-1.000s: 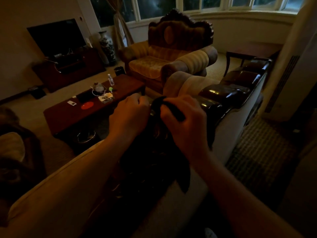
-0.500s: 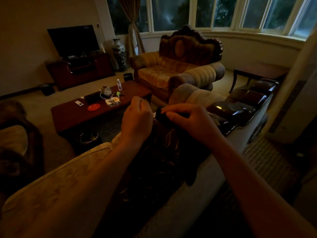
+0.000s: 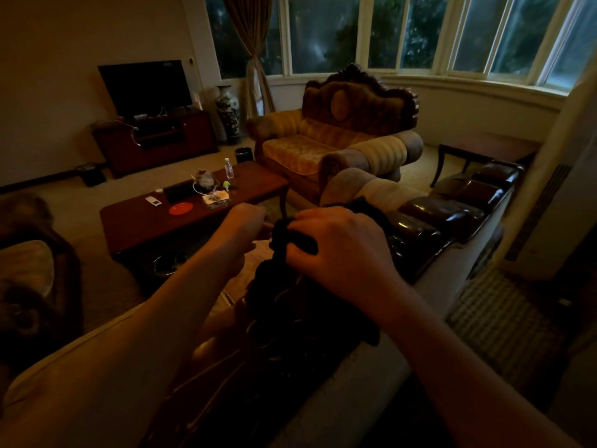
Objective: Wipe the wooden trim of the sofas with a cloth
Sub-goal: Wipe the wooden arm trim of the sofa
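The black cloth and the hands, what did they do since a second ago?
The right hand slid along the glossy dark wooden sofa trim, bunching the dark black cloth under its fingers, and the cloth's hanging tail shortened. The left hand kept its grip beside it. The brown wooden coffee table items stayed put.

The room was dim, lit only by weak daylight through a curved bay window (image 3: 420, 37) with pale frames and dark foliage beyond. A tied-back curtain (image 3: 250, 59) hung at its left end. Against the plain left wall (image 3: 48, 76) a dark television (image 3: 143, 87) stood on a low red-brown cabinet (image 3: 155, 143), with a tall patterned vase (image 3: 227, 113) beside it. An armchair (image 3: 336, 140) with gold upholstery and a carved dark crest faced inward below the window. A low wooden coffee table (image 3: 252, 185) stood on pale carpet (image 3: 80, 202), carrying a water bottle (image 3: 228, 168) and a red dish (image 3: 181, 208). A small side table (image 3: 484, 147) sat at the right.
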